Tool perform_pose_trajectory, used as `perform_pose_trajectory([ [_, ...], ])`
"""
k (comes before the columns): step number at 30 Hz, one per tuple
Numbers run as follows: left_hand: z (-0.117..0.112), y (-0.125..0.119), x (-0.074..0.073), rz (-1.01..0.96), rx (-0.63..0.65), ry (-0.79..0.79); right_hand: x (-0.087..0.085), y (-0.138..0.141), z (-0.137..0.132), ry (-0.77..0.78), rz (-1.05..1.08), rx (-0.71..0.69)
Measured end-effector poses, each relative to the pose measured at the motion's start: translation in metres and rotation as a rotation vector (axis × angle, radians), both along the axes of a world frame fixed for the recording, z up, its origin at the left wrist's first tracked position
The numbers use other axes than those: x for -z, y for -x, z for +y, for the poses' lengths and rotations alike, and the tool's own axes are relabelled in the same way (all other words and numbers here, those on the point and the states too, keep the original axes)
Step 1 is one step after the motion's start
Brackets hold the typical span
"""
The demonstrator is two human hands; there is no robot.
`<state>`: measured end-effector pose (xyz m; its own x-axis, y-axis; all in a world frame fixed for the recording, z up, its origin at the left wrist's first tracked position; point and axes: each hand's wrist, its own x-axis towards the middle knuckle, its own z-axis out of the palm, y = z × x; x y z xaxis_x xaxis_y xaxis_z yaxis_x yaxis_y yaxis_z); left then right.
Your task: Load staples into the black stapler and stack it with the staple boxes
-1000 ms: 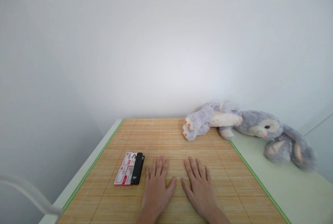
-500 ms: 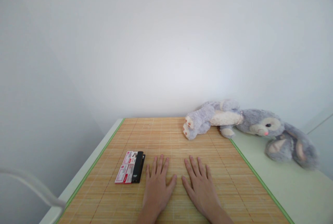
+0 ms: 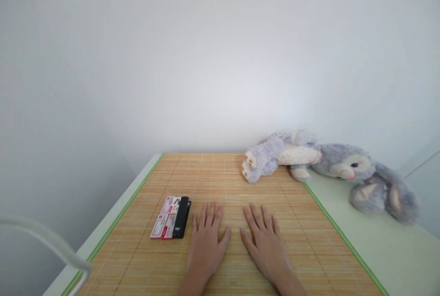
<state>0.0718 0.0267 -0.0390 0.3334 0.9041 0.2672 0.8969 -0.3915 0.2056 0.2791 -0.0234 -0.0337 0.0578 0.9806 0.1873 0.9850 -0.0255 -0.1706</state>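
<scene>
My left hand (image 3: 206,243) lies palm down on the bamboo mat (image 3: 220,181), fingers stretched forward and thumb out to the right. To its right, my right hand (image 3: 265,245) rests flat the same way, fingers spread. Neither holds anything. A black stapler (image 3: 181,217) lies just left of my left hand, apart from its fingers. Against the stapler's left side are two small red-and-white boxes (image 3: 164,218) with printed labels, placed one behind the other.
A grey plush rabbit (image 3: 299,155) lies on its side at the back right, across the mat's edge and the pale tabletop (image 3: 385,241). A white wall (image 3: 206,57) rises behind the table. A white cable (image 3: 48,236) curves in at the lower left.
The view has shifted very slightly, so the mat and boxes sit a little higher in the picture. Both hands stay flat in the same places.
</scene>
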Motion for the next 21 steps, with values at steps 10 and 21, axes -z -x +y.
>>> perform_pose_trajectory([
  [10,0.0,0.007,0.005,-0.003,0.042,0.0,0.002,-0.001,0.001,0.017,0.03,0.035],
  [21,-0.001,0.01,0.005,-0.02,0.074,0.044,0.003,-0.006,0.002,0.048,0.051,0.014],
])
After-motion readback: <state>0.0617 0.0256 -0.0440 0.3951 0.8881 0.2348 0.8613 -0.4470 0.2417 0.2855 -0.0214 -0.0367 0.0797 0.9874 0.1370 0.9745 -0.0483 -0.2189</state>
